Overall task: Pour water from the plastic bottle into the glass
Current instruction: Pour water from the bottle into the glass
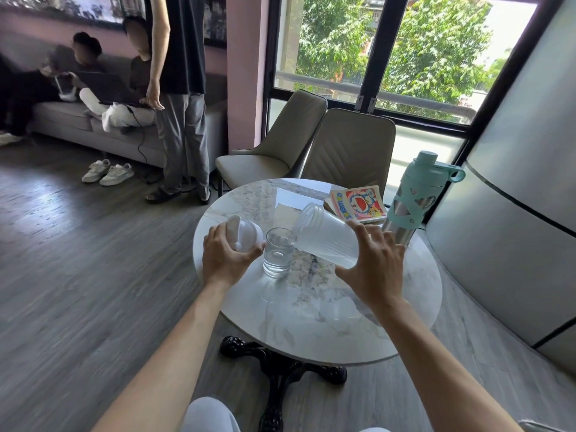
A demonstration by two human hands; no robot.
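Note:
A translucent plastic bottle point(325, 236) lies tipped to the left in my right hand point(372, 266), its open mouth over the rim of a clear glass point(278, 252). A thin stream of water runs from the mouth into the glass, which stands upright on the round marble table point(327, 322) and holds some water. My left hand point(229, 252) sits just left of the glass, closed around the bottle's white lid point(243, 233).
A teal and steel flask point(414, 198) and a comic book point(358, 204) stand at the table's far right. Two beige chairs point(349, 151) are behind the table. A person stands at the far left near a sofa with seated people.

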